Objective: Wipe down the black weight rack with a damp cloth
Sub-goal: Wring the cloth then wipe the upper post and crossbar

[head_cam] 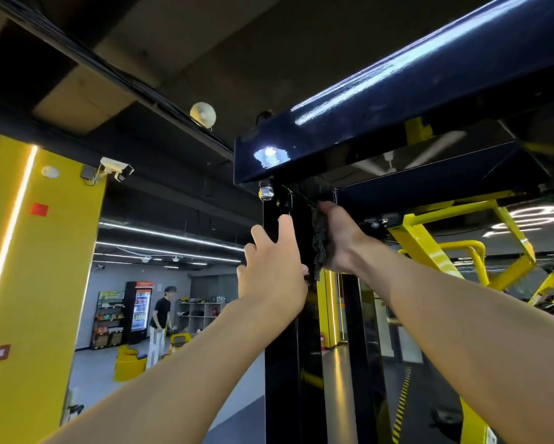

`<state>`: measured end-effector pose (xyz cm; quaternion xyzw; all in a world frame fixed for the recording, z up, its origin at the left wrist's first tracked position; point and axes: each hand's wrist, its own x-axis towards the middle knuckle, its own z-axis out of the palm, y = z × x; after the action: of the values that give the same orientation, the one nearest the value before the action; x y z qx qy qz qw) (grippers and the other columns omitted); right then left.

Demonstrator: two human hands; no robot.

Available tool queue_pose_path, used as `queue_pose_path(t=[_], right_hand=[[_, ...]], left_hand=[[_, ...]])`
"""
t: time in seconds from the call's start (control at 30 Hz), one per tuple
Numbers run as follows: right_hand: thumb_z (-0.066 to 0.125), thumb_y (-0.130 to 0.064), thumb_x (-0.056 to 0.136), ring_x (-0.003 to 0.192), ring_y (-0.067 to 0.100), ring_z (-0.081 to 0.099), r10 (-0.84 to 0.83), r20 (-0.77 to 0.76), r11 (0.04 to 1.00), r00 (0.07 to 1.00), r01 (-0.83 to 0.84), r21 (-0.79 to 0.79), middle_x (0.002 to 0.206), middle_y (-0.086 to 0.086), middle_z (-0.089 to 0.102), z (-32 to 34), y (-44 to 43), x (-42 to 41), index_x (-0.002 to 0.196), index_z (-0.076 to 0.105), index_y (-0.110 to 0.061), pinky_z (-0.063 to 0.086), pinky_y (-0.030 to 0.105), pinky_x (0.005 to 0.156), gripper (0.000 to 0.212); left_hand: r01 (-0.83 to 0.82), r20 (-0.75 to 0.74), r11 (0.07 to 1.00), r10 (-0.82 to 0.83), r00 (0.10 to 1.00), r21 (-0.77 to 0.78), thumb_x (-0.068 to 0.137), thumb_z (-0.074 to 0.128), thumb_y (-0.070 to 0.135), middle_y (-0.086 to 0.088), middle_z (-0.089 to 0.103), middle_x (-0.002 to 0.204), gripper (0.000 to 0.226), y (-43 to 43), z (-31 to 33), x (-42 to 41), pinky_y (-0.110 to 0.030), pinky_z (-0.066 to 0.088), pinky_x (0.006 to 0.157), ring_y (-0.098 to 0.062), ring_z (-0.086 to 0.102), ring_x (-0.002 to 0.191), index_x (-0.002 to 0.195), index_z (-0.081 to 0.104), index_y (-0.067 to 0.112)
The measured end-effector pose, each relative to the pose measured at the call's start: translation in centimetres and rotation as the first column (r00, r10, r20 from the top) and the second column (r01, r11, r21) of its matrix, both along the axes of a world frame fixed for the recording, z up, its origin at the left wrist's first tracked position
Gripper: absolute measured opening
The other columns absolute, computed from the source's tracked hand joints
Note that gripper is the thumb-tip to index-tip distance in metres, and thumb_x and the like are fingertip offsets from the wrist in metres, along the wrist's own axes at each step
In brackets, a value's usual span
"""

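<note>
The black weight rack [288, 363] rises in front of me as a glossy upright post, with a wide black crossbeam [381, 129] overhead. My right hand [341, 238] grips a dark mesh cloth [320, 245] and holds it against the right side of the post, just below the beam. My left hand [274, 270] is raised on the post's left side, its fingers straight against the front face and its thumb at the post's edge near the cloth's lower end. The fingers of my right hand are hidden behind the post.
A chrome bolt [266, 192] sticks out under the beam at the post's top left. Yellow machine frames [436, 248] stand close on the right. A yellow pillar [29, 283] fills the left. Far back, a person [160, 325] stands near a drinks fridge [140, 310] and shelves.
</note>
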<state>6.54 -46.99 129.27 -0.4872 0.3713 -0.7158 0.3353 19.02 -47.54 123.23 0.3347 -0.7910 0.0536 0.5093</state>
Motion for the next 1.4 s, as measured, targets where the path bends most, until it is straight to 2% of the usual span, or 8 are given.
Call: queue_pose_path(t=[0.5, 0.63, 0.77, 1.0, 1.13, 1.2, 1.27, 1.4], right_hand=[[0.038, -0.045, 0.104, 0.092, 0.031, 0.070, 0.085, 0.247, 0.993, 0.965, -0.063, -0.096, 0.098, 0.020, 0.074, -1.7, 1.2, -0.7, 0.108, 0.068, -0.005, 0.055, 0.045, 0.085, 0.050], [0.039, -0.047, 0.104, 0.058, 0.022, 0.070, -0.158, 0.124, 0.985, 0.980, 0.149, 0.083, 0.093, 0.013, 0.072, -6.9, 1.8, -0.9, 0.122, 0.061, -0.011, 0.056, 0.034, 0.053, 0.046], [0.036, -0.047, 0.105, 0.060, 0.020, 0.061, -0.168, 0.151, 0.931, 0.974, 0.106, 0.350, 0.082, 0.009, 0.064, -19.8, 2.5, -2.7, 0.101, 0.063, -0.015, 0.048, 0.028, 0.059, 0.042], [0.056, -0.016, 0.097, 0.067, 0.023, 0.054, -0.370, -0.030, 0.667, 0.929, 0.288, 0.687, 0.084, 0.011, 0.062, -41.4, 7.1, -1.2, 0.090, 0.060, -0.009, 0.047, 0.031, 0.066, 0.011], [0.050, -0.016, 0.099, 0.085, 0.024, 0.049, -0.224, -0.688, 0.461, 0.690, 0.697, 0.549, 0.104, 0.011, 0.050, -50.8, 7.8, 1.1, 0.098, 0.056, -0.003, 0.046, 0.037, 0.076, 0.014], [0.047, -0.027, 0.098, 0.112, 0.030, 0.045, -0.018, -0.930, 0.424, 0.368, 0.845, 0.326, 0.125, 0.008, 0.041, -52.6, 7.7, 3.0, 0.119, 0.054, -0.014, 0.037, 0.043, 0.094, 0.026], [0.044, -0.036, 0.096, 0.123, 0.032, 0.034, 0.069, -0.988, 0.458, 0.136, 0.876, 0.153, 0.136, 0.006, 0.035, -53.0, 7.6, 4.7, 0.132, 0.051, -0.020, 0.028, 0.045, 0.101, 0.040], [0.043, -0.039, 0.093, 0.122, 0.031, 0.029, 0.059, -0.997, 0.405, 0.049, 0.912, 0.068, 0.139, 0.005, 0.031, -53.6, 7.0, 6.8, 0.139, 0.043, -0.021, 0.024, 0.046, 0.100, 0.049]], left_hand=[[0.013, -0.005, 0.999, -0.012, 1.000, 0.032, 0.095, 0.062, 0.014, -0.015, 0.031, 0.126, 0.056, 0.0, 0.2, -0.2, -0.056, 0.048, 0.092, -0.033, 0.045, 0.106, 0.133, 0.022, 0.022], [-0.183, 0.081, 0.980, 0.190, 0.979, -0.083, 0.090, 0.063, 0.010, -0.017, 0.027, 0.144, 0.070, 1.4, -1.8, 0.2, -0.052, 0.035, 0.104, -0.036, 0.032, 0.128, 0.147, 0.024, 0.019], [-0.050, 0.282, 0.938, 0.154, 0.947, -0.344, 0.081, 0.065, 0.002, -0.009, 0.041, 0.133, 0.045, 3.9, -8.8, -0.1, -0.041, 0.037, 0.097, -0.028, 0.043, 0.119, 0.123, 0.058, 0.017], [0.072, 0.680, 0.944, -0.284, 0.676, 0.323, 0.088, 0.051, -0.010, -0.013, 0.054, 0.124, 0.037, 4.2, -23.9, -0.7, -0.046, 0.051, 0.085, -0.035, 0.058, 0.106, 0.119, 0.058, 0.009], [-0.032, 0.796, 0.897, -0.374, 0.475, 0.441, 0.087, 0.056, -0.008, -0.014, 0.055, 0.112, 0.020, 4.3, -32.4, -0.2, -0.043, 0.048, 0.077, -0.034, 0.059, 0.100, 0.100, 0.049, 0.004], [-0.092, 0.821, 0.883, -0.384, 0.423, 0.460, 0.087, 0.058, -0.006, -0.013, 0.056, 0.110, 0.024, 3.9, -35.6, 0.1, -0.040, 0.045, 0.072, -0.033, 0.060, 0.096, 0.096, 0.044, 0.010], [-0.094, 0.827, 0.894, -0.361, 0.431, 0.438, 0.090, 0.058, -0.002, -0.011, 0.056, 0.118, 0.025, 3.4, -37.7, 0.4, -0.041, 0.046, 0.073, -0.033, 0.062, 0.103, 0.109, 0.047, 0.009], [-0.043, 0.820, 0.921, -0.322, 0.473, 0.387, 0.095, 0.053, 0.003, -0.010, 0.054, 0.131, 0.043, 2.2, -39.8, 1.3, -0.042, 0.046, 0.074, -0.034, 0.061, 0.111, 0.135, 0.038, 0.008]])
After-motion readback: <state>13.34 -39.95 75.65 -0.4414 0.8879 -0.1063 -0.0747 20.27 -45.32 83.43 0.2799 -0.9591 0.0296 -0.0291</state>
